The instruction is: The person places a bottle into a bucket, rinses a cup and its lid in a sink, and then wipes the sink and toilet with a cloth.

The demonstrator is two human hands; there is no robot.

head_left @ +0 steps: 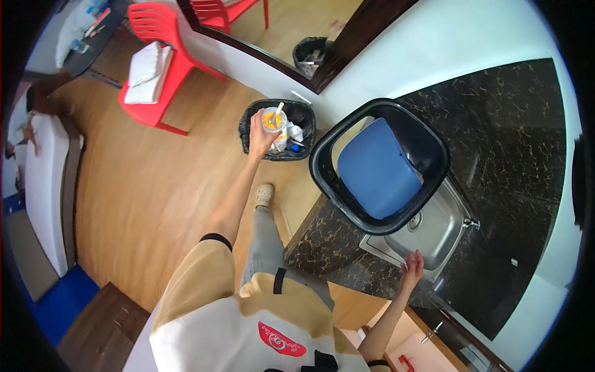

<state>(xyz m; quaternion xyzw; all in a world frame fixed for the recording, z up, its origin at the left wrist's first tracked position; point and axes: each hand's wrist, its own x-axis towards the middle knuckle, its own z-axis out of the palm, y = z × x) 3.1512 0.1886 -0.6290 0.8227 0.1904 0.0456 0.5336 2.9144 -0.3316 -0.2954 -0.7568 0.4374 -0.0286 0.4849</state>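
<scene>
My left hand (260, 135) is closed around a clear plastic cup (273, 119) with something yellow in it and a pale stick or spoon handle standing up from it. The cup is over a black-lined trash bin (249, 139) that contains crumpled white waste and a blue piece. My right hand (412, 266) hangs at the near edge of the steel sink (441, 239), its fingers apart and slightly bent, holding nothing. A black tub (437, 146) stands partly over the sink, with a blue board-like piece (379, 167) inside.
The dark marbled counter (496, 155) runs along the wall to the right, with a tap (472, 223) by the sink. A red chair (155, 68) bears folded white cloths (147, 74). Far left is a white mattress (46, 186), with another person's arm near it.
</scene>
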